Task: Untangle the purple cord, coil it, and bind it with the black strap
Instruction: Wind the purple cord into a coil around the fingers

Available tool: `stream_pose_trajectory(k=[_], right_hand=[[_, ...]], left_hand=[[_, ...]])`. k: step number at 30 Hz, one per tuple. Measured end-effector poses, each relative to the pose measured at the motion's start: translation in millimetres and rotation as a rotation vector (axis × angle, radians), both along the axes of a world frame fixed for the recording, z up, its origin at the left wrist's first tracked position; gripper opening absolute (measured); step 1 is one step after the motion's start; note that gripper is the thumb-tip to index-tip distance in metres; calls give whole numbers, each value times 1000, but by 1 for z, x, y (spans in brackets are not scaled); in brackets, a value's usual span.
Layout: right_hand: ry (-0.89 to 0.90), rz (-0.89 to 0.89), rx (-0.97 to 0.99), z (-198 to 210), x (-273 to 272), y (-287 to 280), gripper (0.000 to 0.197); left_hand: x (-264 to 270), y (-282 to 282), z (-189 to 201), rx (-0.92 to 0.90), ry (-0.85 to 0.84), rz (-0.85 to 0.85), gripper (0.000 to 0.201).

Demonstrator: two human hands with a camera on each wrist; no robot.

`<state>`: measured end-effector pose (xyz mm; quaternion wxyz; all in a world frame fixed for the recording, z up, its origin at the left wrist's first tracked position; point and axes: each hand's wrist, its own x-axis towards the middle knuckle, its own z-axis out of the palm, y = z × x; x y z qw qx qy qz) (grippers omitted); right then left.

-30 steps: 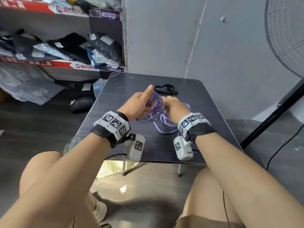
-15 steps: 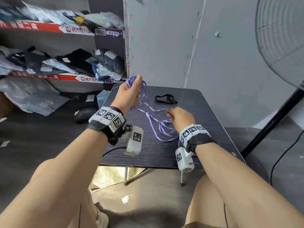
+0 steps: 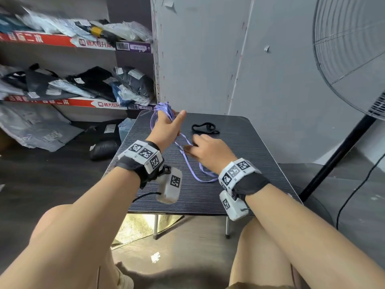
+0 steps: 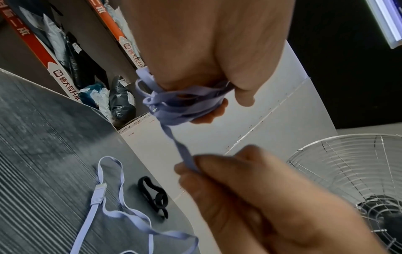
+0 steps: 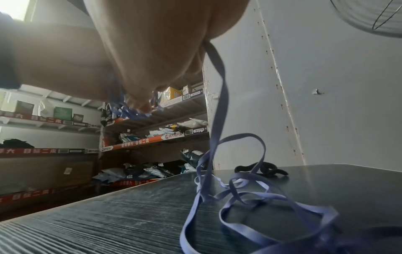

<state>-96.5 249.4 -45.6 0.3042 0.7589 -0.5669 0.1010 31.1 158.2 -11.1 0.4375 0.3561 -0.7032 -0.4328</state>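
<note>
Since half a second ago, the left hand point(image 3: 166, 130) keeps its raised place at about 11 o'clock of the table point(image 3: 250, 184), while the right hand point(image 3: 208, 152) has lifted off the surface and closed in toward it, taking up the strand between them.

Left first: the left hand grips a bundle of wound loops of the purple cord point(image 4: 182, 104), fingers curled round it and thumb stretched up, held above the table's far left corner. From that bundle a single flat strand runs down toward 4 o'clock to the right hand, which pinches it between thumb and fingertips point(image 4: 219, 165) just above the tabletop. Below the right hand the loose rest of the cord lies in tangled loops on the table near its middle, trailing toward 6 o'clock under the right wrist; one plug end point(image 4: 99, 194) rests flat on the surface.

At 1 o'clock of the hands, the black strap point(image 3: 205, 128) lies on the table, apart from the cord. Farther right stands a fan point(image 3: 354, 59).
</note>
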Motion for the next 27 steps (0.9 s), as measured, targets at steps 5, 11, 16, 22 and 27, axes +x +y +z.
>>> stream_pose_trajectory(k=[5,11,16,22,27], right_hand=[[-84,175,-123,6,6,2,24],[-146,214,-194,9,8,1,27],[-254,150,-230,12,12,1,40],[-364,77,-182,10,9,-6,40],[-371,20,-57,12,4,-10,40]], left_hand=[[-3,7,-3,-58,-56,-20,33],[-6,15,-7,-26,-50,-84,30],[-11,9,-13,5,-156,-75,54],[-13,17,-10,-62,-257,-159,45],[-13,25,-3,-112,-374,-170,45]])
